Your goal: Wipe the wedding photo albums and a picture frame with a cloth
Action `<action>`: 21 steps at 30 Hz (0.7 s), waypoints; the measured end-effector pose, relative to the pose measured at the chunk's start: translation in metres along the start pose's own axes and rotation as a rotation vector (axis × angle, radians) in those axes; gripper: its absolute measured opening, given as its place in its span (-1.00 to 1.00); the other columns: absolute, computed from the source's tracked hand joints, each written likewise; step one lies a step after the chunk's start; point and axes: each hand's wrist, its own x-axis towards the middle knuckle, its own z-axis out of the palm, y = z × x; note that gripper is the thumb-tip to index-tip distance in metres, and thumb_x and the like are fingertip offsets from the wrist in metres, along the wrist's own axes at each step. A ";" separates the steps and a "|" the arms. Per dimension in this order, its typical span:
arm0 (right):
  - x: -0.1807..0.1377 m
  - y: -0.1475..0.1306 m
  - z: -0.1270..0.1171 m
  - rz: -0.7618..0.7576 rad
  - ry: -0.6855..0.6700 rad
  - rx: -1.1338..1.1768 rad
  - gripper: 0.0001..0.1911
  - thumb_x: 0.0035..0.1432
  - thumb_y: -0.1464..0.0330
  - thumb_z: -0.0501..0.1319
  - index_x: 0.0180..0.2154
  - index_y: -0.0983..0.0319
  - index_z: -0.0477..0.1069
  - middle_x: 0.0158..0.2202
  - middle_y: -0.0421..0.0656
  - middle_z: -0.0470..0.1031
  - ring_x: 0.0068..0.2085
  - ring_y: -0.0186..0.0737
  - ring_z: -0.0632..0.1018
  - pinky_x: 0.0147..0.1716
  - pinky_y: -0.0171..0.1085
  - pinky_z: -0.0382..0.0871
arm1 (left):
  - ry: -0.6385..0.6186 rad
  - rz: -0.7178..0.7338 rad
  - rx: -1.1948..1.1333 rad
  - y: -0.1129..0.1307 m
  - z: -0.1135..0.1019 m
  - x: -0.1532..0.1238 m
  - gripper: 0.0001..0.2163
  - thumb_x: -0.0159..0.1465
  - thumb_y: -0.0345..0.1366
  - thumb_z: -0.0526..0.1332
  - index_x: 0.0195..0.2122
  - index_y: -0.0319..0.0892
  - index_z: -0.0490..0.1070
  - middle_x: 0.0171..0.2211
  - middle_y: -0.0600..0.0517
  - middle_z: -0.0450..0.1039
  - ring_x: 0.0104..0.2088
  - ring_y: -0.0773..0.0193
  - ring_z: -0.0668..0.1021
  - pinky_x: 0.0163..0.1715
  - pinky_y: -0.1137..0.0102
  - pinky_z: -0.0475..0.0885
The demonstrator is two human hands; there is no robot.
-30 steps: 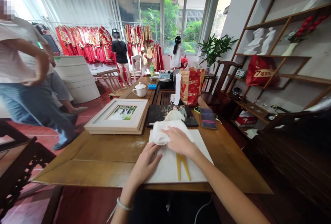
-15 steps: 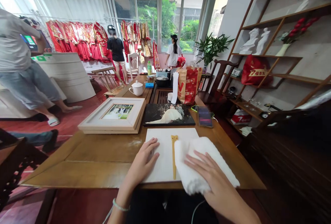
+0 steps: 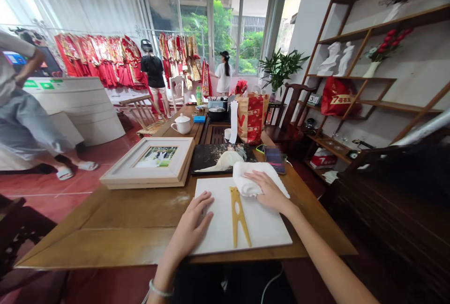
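Note:
A white panel [image 3: 270,229] lies flat near the table's front edge. On it shows a flat yellow figure [image 3: 234,195] with small ears, an oval gap and two long legs; whether it is printed or loose I cannot tell. My left hand [image 3: 196,219] rests on the panel's left side, fingers stretched out, holding nothing. A bunched white towel [image 3: 246,177] is under my right hand [image 3: 269,192], whose fingers press into it at the panel's far right corner. The towel hides that corner and touches or overlaps a dark wedding photo panel [image 3: 225,159] just behind.
Left on the wooden table [image 3: 133,229] lies a framed photo [image 3: 154,163]. Behind stand a lidded white cup [image 3: 182,124] and a paper bag [image 3: 250,119]. A phone [image 3: 275,159] lies at right. Several people stand around the room; a shelf unit [image 3: 355,79] is on the right.
My right hand has pushed the towel away from me and leftward to the panel's far edge, uncovering the yellow figure's right leg. My left hand stays on the panel. The camera view has shifted slightly.

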 end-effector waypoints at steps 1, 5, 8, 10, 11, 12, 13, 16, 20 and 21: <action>0.001 0.001 0.002 0.007 0.011 -0.004 -0.20 -0.17 0.58 0.03 0.20 0.24 0.25 0.26 -0.12 0.22 0.31 -0.08 0.10 0.29 0.05 -0.17 | 0.002 -0.002 -0.002 0.000 0.000 0.000 -0.69 0.32 -0.28 0.08 0.06 -0.13 0.39 0.20 -0.11 0.30 0.26 0.09 0.28 0.25 0.09 0.16; -0.028 -0.007 0.009 0.010 0.010 -0.024 -0.12 -0.24 0.60 0.02 0.21 0.13 0.23 0.29 -0.24 0.17 0.33 -0.13 0.05 0.29 0.07 -0.24 | 0.013 -0.001 -0.006 -0.001 0.000 0.000 -0.70 0.33 -0.28 0.08 0.05 -0.12 0.40 0.19 -0.10 0.31 0.26 0.08 0.28 0.24 0.08 0.16; -0.072 -0.025 0.013 -0.003 -0.016 -0.062 -0.05 -0.29 0.60 0.00 0.24 0.06 0.17 0.31 -0.30 0.11 0.34 -0.15 0.00 0.30 0.09 -0.28 | 0.005 -0.006 0.002 -0.001 0.000 0.000 -0.70 0.33 -0.28 0.08 0.06 -0.13 0.39 0.20 -0.11 0.31 0.26 0.07 0.27 0.25 0.07 0.16; -0.101 -0.038 0.014 -0.009 -0.046 -0.075 -0.06 -0.24 0.59 0.01 0.26 0.03 0.13 0.32 -0.32 0.07 0.35 -0.12 -0.03 0.30 0.11 -0.29 | -0.002 -0.013 0.011 -0.001 0.001 0.000 -0.69 0.33 -0.27 0.07 0.07 -0.14 0.38 0.21 -0.11 0.29 0.27 0.07 0.26 0.25 0.06 0.14; -0.113 -0.044 0.014 -0.017 -0.073 -0.071 -0.06 -0.23 0.58 0.02 0.26 0.04 0.11 0.33 -0.32 0.06 0.35 -0.09 -0.04 0.29 0.13 -0.29 | -0.005 -0.017 0.017 0.000 0.002 0.000 -0.69 0.33 -0.27 0.06 0.08 -0.14 0.38 0.21 -0.11 0.28 0.27 0.07 0.26 0.26 0.05 0.13; -0.123 -0.048 0.013 -0.024 -0.101 -0.060 -0.06 -0.23 0.57 0.03 0.27 0.04 0.11 0.33 -0.30 0.05 0.35 -0.05 -0.05 0.29 0.16 -0.29 | -0.009 -0.020 0.026 0.000 0.002 0.000 -0.68 0.34 -0.27 0.06 0.08 -0.14 0.37 0.22 -0.11 0.28 0.27 0.07 0.25 0.26 0.04 0.11; -0.129 -0.052 0.012 -0.029 -0.130 -0.045 -0.05 -0.25 0.57 0.04 0.27 0.05 0.11 0.33 -0.29 0.05 0.35 -0.01 -0.05 0.28 0.18 -0.28 | -0.012 -0.023 0.035 0.000 0.002 0.000 -0.68 0.34 -0.27 0.05 0.09 -0.14 0.37 0.22 -0.11 0.27 0.27 0.07 0.25 0.27 0.03 0.10; -0.128 -0.051 0.008 -0.011 -0.162 0.011 -0.03 -0.30 0.58 0.03 0.25 0.02 0.15 0.32 -0.29 0.09 0.35 -0.01 -0.04 0.28 0.18 -0.24 | -0.017 -0.019 0.053 0.001 0.002 0.000 -0.67 0.34 -0.28 0.04 0.10 -0.15 0.36 0.22 -0.11 0.27 0.27 0.07 0.25 0.27 0.02 0.09; -0.086 -0.033 0.003 0.005 -0.121 0.015 -0.03 -0.31 0.59 0.01 0.24 0.04 0.18 0.33 -0.28 0.07 0.35 -0.09 -0.06 0.29 0.10 -0.25 | 0.005 -0.010 0.049 0.002 0.001 0.000 -0.68 0.33 -0.30 0.05 0.08 -0.13 0.39 0.20 -0.10 0.30 0.26 0.06 0.28 0.24 0.04 0.15; -0.072 -0.029 0.003 0.013 -0.121 -0.013 -0.03 -0.30 0.59 0.01 0.25 0.05 0.14 0.35 -0.27 0.01 0.36 -0.10 -0.09 0.29 0.10 -0.27 | 0.011 -0.007 0.047 0.002 0.001 -0.001 -0.68 0.32 -0.30 0.05 0.07 -0.12 0.40 0.20 -0.09 0.31 0.25 0.06 0.29 0.24 0.05 0.17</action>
